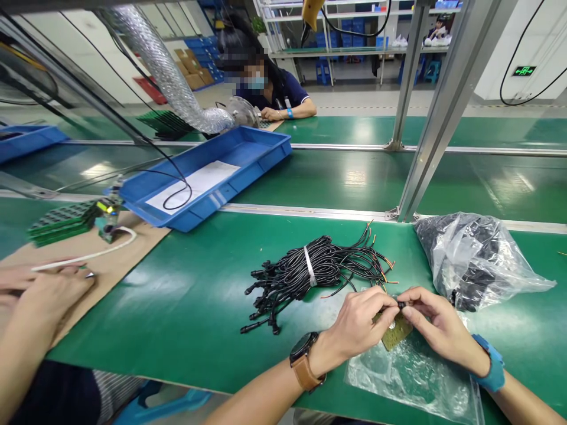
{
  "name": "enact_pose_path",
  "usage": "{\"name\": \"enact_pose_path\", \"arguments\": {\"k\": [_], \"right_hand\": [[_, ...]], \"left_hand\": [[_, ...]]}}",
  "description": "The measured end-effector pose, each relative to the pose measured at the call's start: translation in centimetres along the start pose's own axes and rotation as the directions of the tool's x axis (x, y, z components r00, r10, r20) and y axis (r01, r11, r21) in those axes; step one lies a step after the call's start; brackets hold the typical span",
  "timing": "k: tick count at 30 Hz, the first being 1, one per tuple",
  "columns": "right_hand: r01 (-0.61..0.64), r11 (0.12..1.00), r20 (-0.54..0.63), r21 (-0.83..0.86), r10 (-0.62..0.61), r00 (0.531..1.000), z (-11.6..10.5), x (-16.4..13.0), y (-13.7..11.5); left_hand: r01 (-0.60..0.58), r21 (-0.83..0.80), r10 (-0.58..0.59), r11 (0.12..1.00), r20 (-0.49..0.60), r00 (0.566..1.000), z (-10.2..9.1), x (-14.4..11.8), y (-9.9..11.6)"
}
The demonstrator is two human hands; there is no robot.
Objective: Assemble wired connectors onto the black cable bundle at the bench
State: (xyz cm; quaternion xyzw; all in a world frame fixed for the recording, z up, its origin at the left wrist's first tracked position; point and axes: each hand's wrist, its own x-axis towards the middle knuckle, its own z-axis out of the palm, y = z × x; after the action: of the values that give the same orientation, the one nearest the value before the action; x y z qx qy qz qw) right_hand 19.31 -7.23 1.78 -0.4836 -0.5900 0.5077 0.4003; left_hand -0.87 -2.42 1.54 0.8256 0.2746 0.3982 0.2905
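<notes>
My left hand [361,327] and my right hand [436,324] meet over the green bench, pinching a small black connector [401,305] against a little brownish circuit board [396,332]. The board is held above a clear plastic bag [411,378] lying flat on the bench. Just beyond my hands lies a bundle of black cables [310,271], tied with a white band, with bare copper ends fanning to the right. A brown-strapped watch sits on my left wrist and a blue band on my right.
A clear bag of black parts [473,260] lies at the right. A co-worker's hands [44,295] rest on brown cardboard at the left, near stacked green boards [62,223]. A blue tray [208,177] stands behind. Another person [274,94] sits across the conveyor.
</notes>
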Motion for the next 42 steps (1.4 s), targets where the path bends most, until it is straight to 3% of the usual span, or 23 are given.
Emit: {"name": "enact_pose_path", "arguments": {"k": [3,8,15,21,37,42], "right_hand": [[0.106,0.977,0.007,-0.183,-0.107,0.994,-0.2,-0.1,0.3],[0.141,0.951,-0.051,-0.274,-0.161,0.986,-0.6,0.0,1.0],[0.166,0.94,-0.046,-0.298,-0.188,0.981,0.2,-0.2,1.3],[0.223,0.912,-0.018,-0.345,-0.244,0.97,0.7,0.0,1.1],[0.271,0.894,-0.018,-0.357,-0.297,0.955,1.8,0.7,1.4],[0.241,0.892,-0.043,-0.382,-0.278,0.96,1.3,0.9,1.3]], "left_hand": [[0.006,-0.023,-0.004,1.0,0.074,0.997,-0.5,0.1,-0.4],[-0.002,0.012,-0.001,1.0,0.216,0.976,-2.0,0.5,-1.6],[-0.097,0.083,0.084,0.992,0.142,0.986,-1.8,0.3,-2.7],[-0.116,0.102,0.102,0.988,0.14,0.985,-1.1,0.0,-2.9],[-0.028,0.082,0.018,0.996,0.125,0.992,0.1,-0.5,-2.7],[-0.016,0.042,0.009,0.999,0.159,0.987,-0.6,0.4,-2.5]]}}
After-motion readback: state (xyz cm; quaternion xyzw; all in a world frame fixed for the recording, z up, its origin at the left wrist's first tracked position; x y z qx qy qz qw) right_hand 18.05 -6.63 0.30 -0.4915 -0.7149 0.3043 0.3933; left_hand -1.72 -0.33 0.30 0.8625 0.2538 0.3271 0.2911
